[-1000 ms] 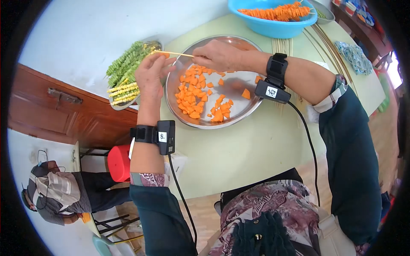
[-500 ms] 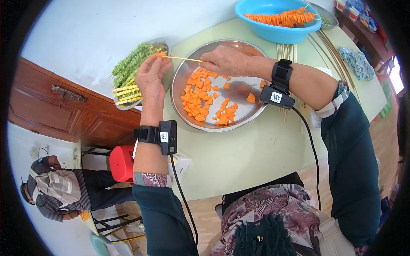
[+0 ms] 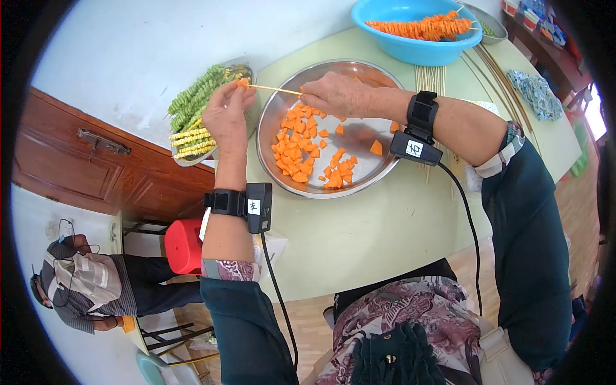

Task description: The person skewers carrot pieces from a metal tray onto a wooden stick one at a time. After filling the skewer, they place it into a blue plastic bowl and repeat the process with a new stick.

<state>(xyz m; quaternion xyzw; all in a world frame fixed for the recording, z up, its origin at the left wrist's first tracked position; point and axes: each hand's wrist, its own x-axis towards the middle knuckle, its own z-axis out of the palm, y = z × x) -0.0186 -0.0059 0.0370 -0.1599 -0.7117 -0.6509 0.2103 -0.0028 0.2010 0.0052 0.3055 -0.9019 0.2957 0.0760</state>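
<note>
Between the thumb and fingers of my left hand [image 3: 226, 117] is a small orange carrot piece [image 3: 242, 82], at one end of a thin wooden skewer [image 3: 274, 89]. My right hand [image 3: 337, 95] is closed around the other end of the skewer, above the far side of a wide steel basin [image 3: 378, 168]. Many cut carrot pieces [image 3: 296, 151] lie in the basin, mostly on its left side. Whether more pieces sit on the skewer inside my right hand is hidden.
A plate of green and yellow threaded skewers [image 3: 196, 115] stands left of the basin. A blue tub [image 3: 385, 45] holds threaded carrot skewers [image 3: 427, 28]. Bare skewers [image 3: 431, 78] and a patterned cloth [image 3: 534, 95] lie to the right. Another person [image 3: 90, 276] stands beyond a red stool [image 3: 183, 246].
My left wrist and forearm have shifted slightly to the right. Both hands keep their hold on the carrot piece and the skewer.
</note>
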